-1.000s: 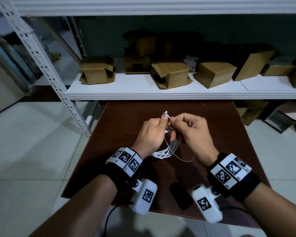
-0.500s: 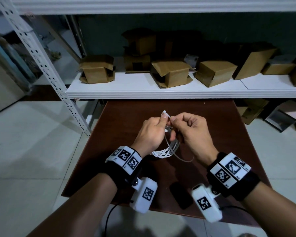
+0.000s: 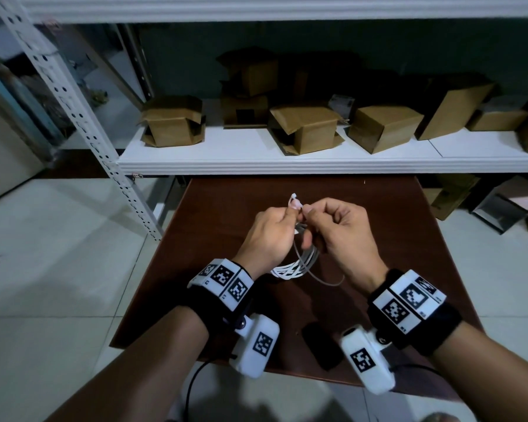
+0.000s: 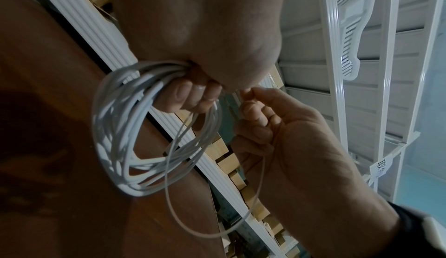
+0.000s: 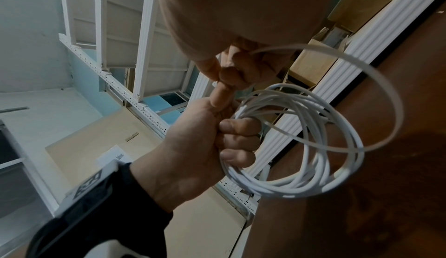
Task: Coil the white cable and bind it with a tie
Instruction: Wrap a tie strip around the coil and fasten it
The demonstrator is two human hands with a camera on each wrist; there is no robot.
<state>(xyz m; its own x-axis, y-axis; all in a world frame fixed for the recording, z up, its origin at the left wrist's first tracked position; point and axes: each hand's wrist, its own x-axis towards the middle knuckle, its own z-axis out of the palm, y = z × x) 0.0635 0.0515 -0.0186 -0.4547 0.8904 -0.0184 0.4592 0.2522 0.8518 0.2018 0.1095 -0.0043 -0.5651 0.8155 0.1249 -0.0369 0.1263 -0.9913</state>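
Note:
The white cable [image 3: 296, 266] is wound into a loose coil that hangs above the brown table [image 3: 409, 239]. My left hand [image 3: 291, 210] grips the top of the coil [image 4: 120, 128] in its curled fingers. Its thumb and forefinger also pinch the head of a thin white tie [image 3: 294, 198]. The tie's strap [image 5: 386, 82] runs through the coil in a wide loop [image 4: 217, 231]. My right hand [image 3: 313, 213] pinches the strap's other end close against the left hand's fingertips. Where the strap's tip meets the head is hidden by my fingers.
A small black object [image 3: 320, 345] lies near the table's front edge. Behind the table a white shelf [image 3: 287, 162] holds several cardboard boxes [image 3: 305, 129]. A perforated rack post [image 3: 83, 117] slants down on the left. More boxes sit on the floor at right.

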